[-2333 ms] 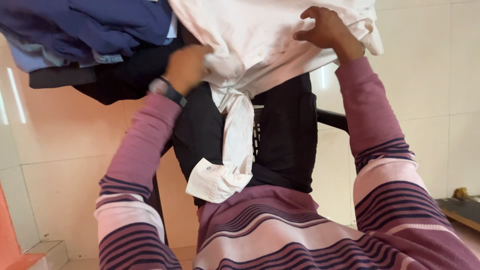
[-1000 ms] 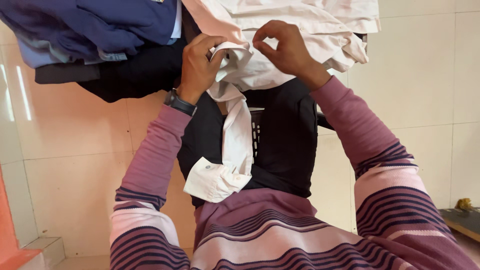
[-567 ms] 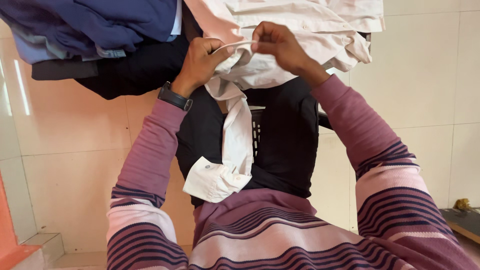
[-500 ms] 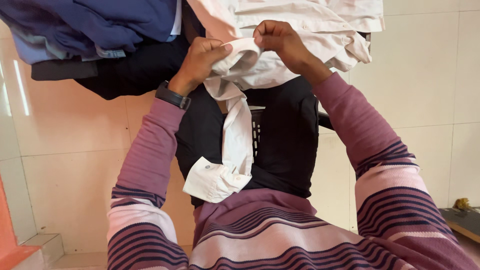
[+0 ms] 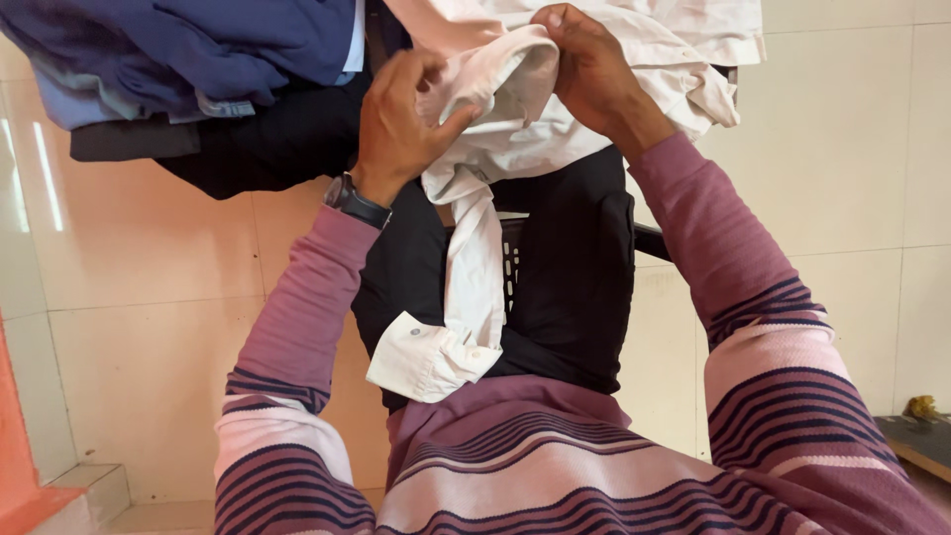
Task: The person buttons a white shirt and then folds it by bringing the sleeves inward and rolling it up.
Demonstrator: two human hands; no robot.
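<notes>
Both of my hands grip a pale pink-white shirt (image 5: 555, 129) bunched up at the top of the view. My left hand (image 5: 401, 124), with a dark watch at the wrist, clutches the fabric from the left. My right hand (image 5: 589, 69) pinches a fold of the same shirt from the right, close to the left hand. One long sleeve of the shirt hangs down, and its buttoned cuff (image 5: 426, 357) dangles over black clothing (image 5: 575, 287) draped on a chair.
A heap of blue and dark garments (image 5: 188, 59) lies at the upper left. A black chair back (image 5: 510, 263) shows behind the hanging sleeve. Pale tiled floor (image 5: 149, 327) surrounds everything. A dark ledge with a small yellow object (image 5: 921, 406) is at the lower right.
My hands came together from a wide grip on the shirt. They have since worked the bunched fabric, the right hand lifting a fold higher.
</notes>
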